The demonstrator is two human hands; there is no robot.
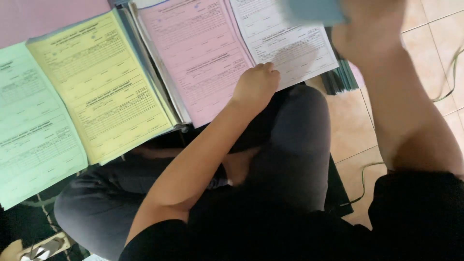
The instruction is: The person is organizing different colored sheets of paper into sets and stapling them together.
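- The white form (285,46) is lying on the floor at the top of the view, just right of the pink form (198,53), their edges touching or overlapping.
- We are resting our left hand (256,86) on the lower edge where the pink and white forms are meeting, fingers curled under; whether it is pinching a sheet we cannot tell.
- We are lifting our right hand (367,29) above the white form, gripping a blue sheet (314,9) that is blurring, perhaps a folder cover.
- The yellow form (101,87) and the green form (29,130) are lying further left, side by side.
- Our knees in dark trousers (290,150) are sitting below the forms, over the tiled floor (353,130).
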